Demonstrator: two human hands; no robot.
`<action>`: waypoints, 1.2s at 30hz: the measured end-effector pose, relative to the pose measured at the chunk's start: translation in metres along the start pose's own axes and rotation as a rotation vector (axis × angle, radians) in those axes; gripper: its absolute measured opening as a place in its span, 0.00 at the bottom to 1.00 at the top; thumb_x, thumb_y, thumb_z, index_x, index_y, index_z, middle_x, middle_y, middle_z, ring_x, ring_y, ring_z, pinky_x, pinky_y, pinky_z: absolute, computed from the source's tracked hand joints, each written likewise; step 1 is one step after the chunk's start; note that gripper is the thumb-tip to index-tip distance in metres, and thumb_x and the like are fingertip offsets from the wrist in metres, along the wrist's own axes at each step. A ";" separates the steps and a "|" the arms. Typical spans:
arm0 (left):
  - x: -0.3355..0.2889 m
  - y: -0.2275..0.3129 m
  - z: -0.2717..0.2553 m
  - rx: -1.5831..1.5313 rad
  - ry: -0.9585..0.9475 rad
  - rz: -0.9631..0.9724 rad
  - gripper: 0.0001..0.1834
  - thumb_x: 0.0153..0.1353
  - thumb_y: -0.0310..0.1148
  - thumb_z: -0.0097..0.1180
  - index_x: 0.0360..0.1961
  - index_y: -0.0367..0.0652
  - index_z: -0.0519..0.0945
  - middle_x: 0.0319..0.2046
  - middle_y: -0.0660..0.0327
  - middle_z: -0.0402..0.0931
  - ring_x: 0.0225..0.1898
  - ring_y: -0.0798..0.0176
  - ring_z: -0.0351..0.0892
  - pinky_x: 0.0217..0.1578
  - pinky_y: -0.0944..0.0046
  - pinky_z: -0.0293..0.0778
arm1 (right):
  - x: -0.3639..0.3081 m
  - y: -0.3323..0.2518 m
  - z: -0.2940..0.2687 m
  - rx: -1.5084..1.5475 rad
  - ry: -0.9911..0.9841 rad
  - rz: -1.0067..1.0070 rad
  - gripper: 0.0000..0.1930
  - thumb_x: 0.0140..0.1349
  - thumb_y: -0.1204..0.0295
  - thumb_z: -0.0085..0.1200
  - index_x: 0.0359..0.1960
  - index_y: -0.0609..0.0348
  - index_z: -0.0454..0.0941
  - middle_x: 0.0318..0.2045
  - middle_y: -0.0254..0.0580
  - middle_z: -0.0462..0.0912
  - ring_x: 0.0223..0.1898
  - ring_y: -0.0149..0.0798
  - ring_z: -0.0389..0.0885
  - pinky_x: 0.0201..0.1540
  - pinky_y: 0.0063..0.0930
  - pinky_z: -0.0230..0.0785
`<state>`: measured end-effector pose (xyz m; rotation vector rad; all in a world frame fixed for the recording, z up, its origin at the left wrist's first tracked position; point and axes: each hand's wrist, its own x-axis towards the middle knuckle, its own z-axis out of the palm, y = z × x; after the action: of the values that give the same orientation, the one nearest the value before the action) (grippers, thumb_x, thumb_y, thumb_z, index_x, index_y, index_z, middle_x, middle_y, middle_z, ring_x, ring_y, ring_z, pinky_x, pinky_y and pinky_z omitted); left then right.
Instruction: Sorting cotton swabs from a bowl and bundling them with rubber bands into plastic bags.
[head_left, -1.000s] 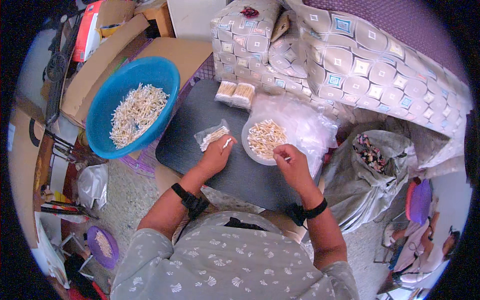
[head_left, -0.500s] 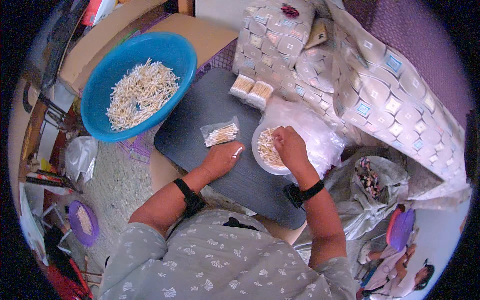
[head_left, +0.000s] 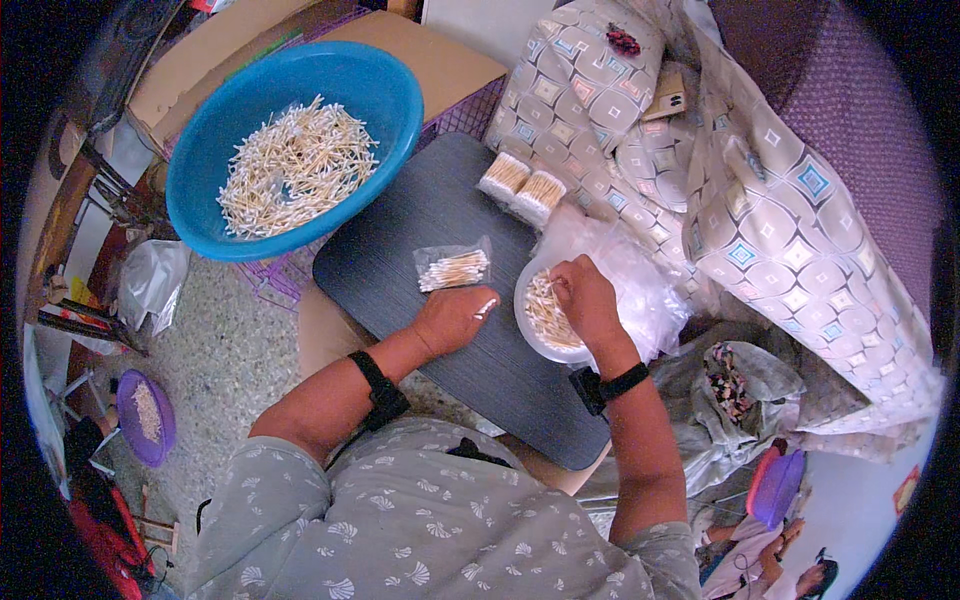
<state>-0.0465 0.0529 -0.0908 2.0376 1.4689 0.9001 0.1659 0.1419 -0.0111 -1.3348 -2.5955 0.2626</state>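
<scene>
My left hand [head_left: 457, 318] rests on the dark tabletop [head_left: 375, 235], closed round a few cotton swabs whose white tips [head_left: 486, 309] stick out by the thumb side. Just beyond it lies a small clear plastic bag [head_left: 453, 264] with a row of cotton swabs inside. Over a round white bowl [head_left: 529, 338] of loose swabs [head_left: 548, 318], my right hand [head_left: 588, 302] has its fingers pinched together at the swabs. What those fingertips hold is hidden. A heap of clear plastic bags [head_left: 640, 285] sits against the bowl's right side.
A large blue basin [head_left: 402, 115] full of loose swabs stands at the far left. Two bundles of swabs [head_left: 523, 186] stand at the table's far edge, by a patterned cloth [head_left: 750, 250]. On the floor is a purple basin [head_left: 146, 418]; another person [head_left: 760, 560] sits at lower right.
The whole view has shifted and tilted slightly. My left hand stays closed beside the small bag, and my right hand is still at the bowl with little visible movement.
</scene>
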 end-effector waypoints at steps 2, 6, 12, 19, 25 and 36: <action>0.001 -0.002 0.003 0.047 -0.028 -0.036 0.09 0.63 0.35 0.42 0.38 0.45 0.74 0.34 0.49 0.76 0.38 0.43 0.76 0.38 0.46 0.71 | -0.001 0.001 0.000 -0.031 -0.016 0.028 0.03 0.57 0.69 0.51 0.31 0.51 0.74 0.33 0.46 0.72 0.33 0.52 0.76 0.34 0.43 0.70; 0.003 -0.001 0.006 0.065 -0.025 -0.018 0.09 0.63 0.34 0.42 0.37 0.45 0.74 0.34 0.49 0.76 0.38 0.42 0.76 0.38 0.46 0.71 | -0.002 0.008 0.003 0.028 0.008 -0.028 0.04 0.56 0.68 0.52 0.31 0.52 0.74 0.32 0.46 0.71 0.33 0.51 0.75 0.35 0.43 0.70; 0.002 -0.001 0.009 0.071 0.029 0.003 0.08 0.61 0.34 0.45 0.37 0.44 0.73 0.32 0.48 0.77 0.36 0.41 0.76 0.37 0.45 0.70 | -0.006 0.006 -0.005 0.232 0.135 0.011 0.06 0.54 0.71 0.54 0.33 0.56 0.76 0.30 0.45 0.74 0.31 0.45 0.76 0.35 0.35 0.70; 0.002 -0.008 0.011 0.137 0.052 0.020 0.08 0.60 0.34 0.45 0.36 0.44 0.74 0.31 0.47 0.77 0.34 0.40 0.76 0.35 0.45 0.71 | -0.026 0.013 -0.010 0.774 0.257 0.186 0.06 0.57 0.72 0.55 0.34 0.59 0.76 0.32 0.37 0.78 0.30 0.29 0.76 0.33 0.24 0.70; -0.001 -0.005 0.010 0.147 0.101 0.013 0.08 0.60 0.34 0.45 0.37 0.44 0.73 0.31 0.47 0.77 0.34 0.40 0.76 0.35 0.45 0.71 | -0.042 -0.011 -0.034 1.195 0.403 0.263 0.04 0.62 0.72 0.52 0.35 0.59 0.75 0.35 0.35 0.80 0.32 0.26 0.75 0.33 0.20 0.69; -0.002 0.008 0.002 0.135 0.123 0.110 0.07 0.62 0.33 0.45 0.38 0.43 0.72 0.31 0.46 0.76 0.35 0.39 0.75 0.36 0.45 0.70 | -0.087 -0.037 -0.024 1.476 0.368 0.268 0.08 0.68 0.67 0.43 0.39 0.58 0.67 0.37 0.44 0.81 0.35 0.33 0.80 0.34 0.24 0.76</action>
<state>-0.0406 0.0485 -0.0866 2.2147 1.5311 1.0115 0.1927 0.0508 0.0118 -0.9027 -1.1999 1.4156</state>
